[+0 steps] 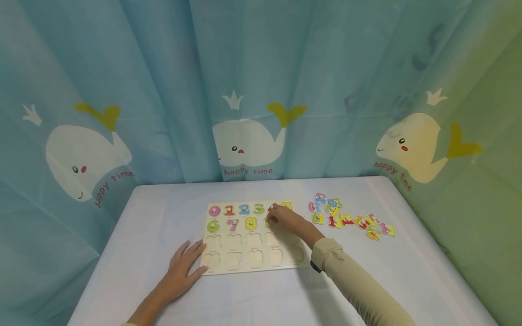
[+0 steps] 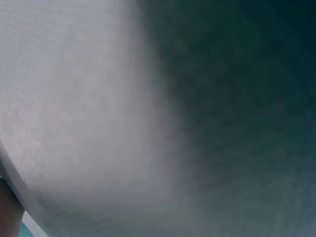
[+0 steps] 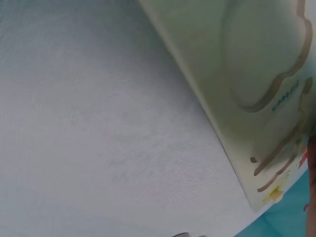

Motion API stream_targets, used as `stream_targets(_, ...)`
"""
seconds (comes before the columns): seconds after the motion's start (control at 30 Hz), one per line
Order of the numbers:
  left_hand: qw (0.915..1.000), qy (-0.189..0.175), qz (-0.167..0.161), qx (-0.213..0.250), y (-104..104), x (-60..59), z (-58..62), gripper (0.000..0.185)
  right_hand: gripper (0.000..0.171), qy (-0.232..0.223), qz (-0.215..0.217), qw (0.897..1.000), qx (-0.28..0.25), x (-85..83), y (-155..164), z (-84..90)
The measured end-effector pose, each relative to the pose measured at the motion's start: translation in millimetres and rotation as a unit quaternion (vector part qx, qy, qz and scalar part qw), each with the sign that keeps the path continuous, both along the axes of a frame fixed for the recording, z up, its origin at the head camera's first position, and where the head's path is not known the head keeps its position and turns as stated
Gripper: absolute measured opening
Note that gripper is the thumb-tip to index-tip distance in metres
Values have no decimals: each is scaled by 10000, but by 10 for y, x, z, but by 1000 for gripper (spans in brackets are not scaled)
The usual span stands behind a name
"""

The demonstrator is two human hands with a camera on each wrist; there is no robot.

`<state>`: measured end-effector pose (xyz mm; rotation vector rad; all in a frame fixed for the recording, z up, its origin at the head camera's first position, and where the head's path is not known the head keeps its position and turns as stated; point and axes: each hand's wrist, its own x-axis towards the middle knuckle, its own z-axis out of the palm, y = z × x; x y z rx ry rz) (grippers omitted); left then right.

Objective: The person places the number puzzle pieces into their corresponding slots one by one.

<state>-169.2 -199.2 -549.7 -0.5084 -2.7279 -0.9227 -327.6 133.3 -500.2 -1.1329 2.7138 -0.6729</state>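
Observation:
A wooden number puzzle board lies on the table, its upper two rows filled with coloured knobbed digits, the lower two rows showing bare recesses. My right hand reaches over the board's right half, pinching a yellow-orange number piece right of the 8; the fingers cover most of it. At the board's left edge my left hand lies with fingers spread, fingertips touching the rim. The right wrist view has the board's edge and a strip of finger; the left wrist view is mostly blurred cloth.
Loose number pieces, several overlapping, are scattered on the white tablecloth right of the board. Behind the table's far edge hangs a blue curtain printed with whales. My right forearm spans the table's front right.

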Motion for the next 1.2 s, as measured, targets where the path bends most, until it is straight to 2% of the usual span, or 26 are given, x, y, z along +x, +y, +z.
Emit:
stream_targets(0.13, 10000, -34, -61, -15, -9, 10, -2, 55, 16, 259, -1, 9995, 167, 34, -38, -12)
stream_targets(0.27, 10000, -27, -56, 20, -26, 12, 25, 55, 17, 193, 11, 9998, -110, 58, -101, -18)
stream_targets(0.47, 9999, -121, -21, -30, -39, -7, 72, 56, 17, 79, -469, 9985, -262, 50, -189, -39)
stream_targets(0.6, 9999, -94, 4, -69, -46, -6, 68, 55, 15, -195, -718, 9970, -193, 47, -211, -45)
stream_targets(0.7, 10000, -88, -9, -46, -47, -5, 63, 55, 18, -601, -1006, 9929, -225, 56, -195, -10)
stream_targets(0.83, 10000, -37, -35, -38, -44, -17, 69, 55, 23, -660, -1378, 9878, -294, 51, -114, 73)
stream_targets(0.97, 10000, -8, -17, -52, -51, -25, 84, 55, 16, -316, -1521, 9875, -281, 34, 40, 126)
stream_targets(1.2, 9998, -181, -77, -40, -8, -2, 72, 56, 16, -311, -2002, 9793, -40, 99, 473, 126)
